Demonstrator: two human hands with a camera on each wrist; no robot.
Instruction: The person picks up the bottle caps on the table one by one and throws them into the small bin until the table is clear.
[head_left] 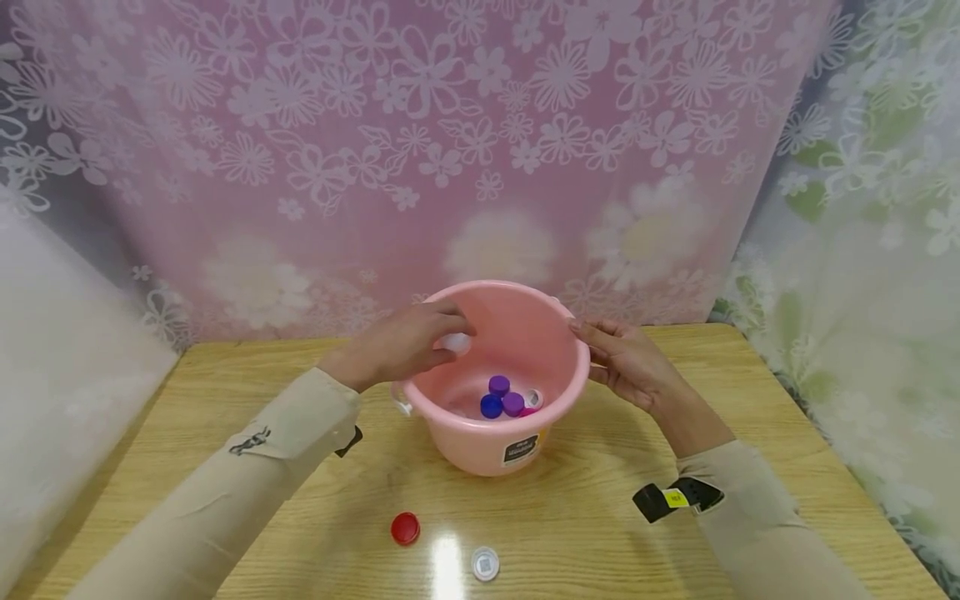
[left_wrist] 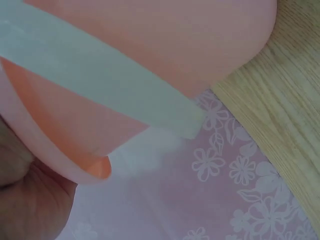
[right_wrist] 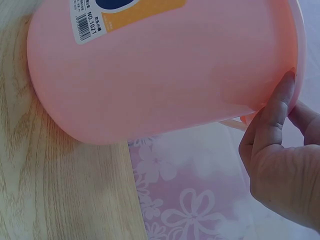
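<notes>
A pink plastic bucket stands upright on the wooden table. My left hand reaches over its left rim and pinches a white bottle cap between thumb and fingers, inside the opening. On the other side, my right hand grips the bucket's rim, thumb at the edge and fingers along the outer wall. Several caps lie on the bucket's floor: two purple caps, a blue cap, a white cap and a partly hidden pink one. In the left wrist view, the held cap is hidden behind the rim.
A red cap and a white cap lie on the table in front of the bucket. The bucket's pale handle hangs outside its wall. A pink flowered curtain hangs behind the table's far edge.
</notes>
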